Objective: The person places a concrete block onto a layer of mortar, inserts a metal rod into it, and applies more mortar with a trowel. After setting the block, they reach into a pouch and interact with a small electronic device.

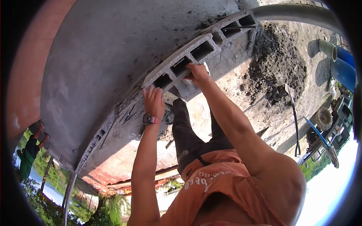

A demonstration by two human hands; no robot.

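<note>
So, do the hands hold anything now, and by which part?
A hollow concrete block. The right hand grips its edge, fingers at one hole; the left hand lies flat against its near end.

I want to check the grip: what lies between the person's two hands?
In the head view, the grey side of the hollow concrete block spans the gap between the left hand and the right hand. A shoe shows just below.

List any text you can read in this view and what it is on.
"2002": small line printed on the orange shirt, upside down; rest blurred.
Large shirt letters: perhaps "be...", unclear.
Trouser mark: too small.
Watch face: unreadable.
Concrete block: no markings.
</note>
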